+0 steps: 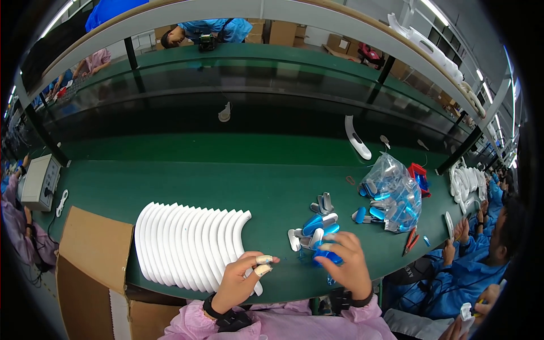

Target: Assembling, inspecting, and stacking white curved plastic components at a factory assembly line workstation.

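Observation:
My left hand (241, 279) hovers at the front edge of the green table, beside the right end of a row of curved white plastic shells (187, 243). Two of its fingers wear pale covers, and they stretch to the right with nothing visible in them. To the right, my right hand (347, 263) reaches over a small pile of blue, white and grey plastic pieces (314, 226). Its thumb and fingers are spread around a blue piece (328, 256) at the near side of the pile; whether they touch it I cannot tell.
A clear bag of blue and grey pieces (394, 190) lies right of the pile, near a red bin (418, 177) and red-handled pliers (410, 242). An open cardboard box (93, 243) stands at left. Co-workers (481, 266) sit at right. A curved white part (357, 139) lies farther back.

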### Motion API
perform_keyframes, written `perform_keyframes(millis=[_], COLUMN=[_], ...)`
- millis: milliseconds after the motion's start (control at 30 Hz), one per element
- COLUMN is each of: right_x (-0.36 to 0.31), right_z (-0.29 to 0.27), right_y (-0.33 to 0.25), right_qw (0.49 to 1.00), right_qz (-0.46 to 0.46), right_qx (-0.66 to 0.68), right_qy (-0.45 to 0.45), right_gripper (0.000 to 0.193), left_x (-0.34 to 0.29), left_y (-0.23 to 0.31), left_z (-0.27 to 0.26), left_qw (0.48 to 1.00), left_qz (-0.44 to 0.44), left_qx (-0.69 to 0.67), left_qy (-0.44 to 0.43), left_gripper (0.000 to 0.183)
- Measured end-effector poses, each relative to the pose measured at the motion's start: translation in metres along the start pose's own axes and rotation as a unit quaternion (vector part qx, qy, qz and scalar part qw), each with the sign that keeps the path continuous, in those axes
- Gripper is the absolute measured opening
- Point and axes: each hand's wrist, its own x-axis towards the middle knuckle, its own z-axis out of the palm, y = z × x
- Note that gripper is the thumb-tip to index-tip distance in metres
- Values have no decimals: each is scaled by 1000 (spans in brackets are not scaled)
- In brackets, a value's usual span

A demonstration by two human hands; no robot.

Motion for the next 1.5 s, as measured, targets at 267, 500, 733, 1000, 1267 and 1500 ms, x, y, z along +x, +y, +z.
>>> perform_keyframes(millis=[267, 500, 733, 1000, 1267, 1500], right_x=[22, 21, 28, 28, 19, 32], right_z=[65, 59, 42, 40, 56, 71], right_y=[-41, -36, -31, -19, -22, -27], right_qw=[947, 972, 965, 941, 895, 652], right_qz=[5, -53, -185, -130, 62, 258], right_qx=[322, 226, 166, 298, 440, 713], right_qy=[0, -26, -87, -89, -39, -12], right_gripper=[19, 17, 14, 13, 33, 28], left_x=[-4, 3, 5, 14, 8, 9], left_y=[8, 48, 43, 25, 27, 24], left_z=[11, -10, -19, -25, -6, 3], left_qw=[993, 962, 958, 964, 983, 924], left_qz=[-77, 97, 49, -175, 0, 146], left_qx=[-85, 249, 281, -202, 115, 345], left_qy=[42, 55, -38, -3, 142, 72], left_gripper=[51, 27, 9, 19, 17, 26])
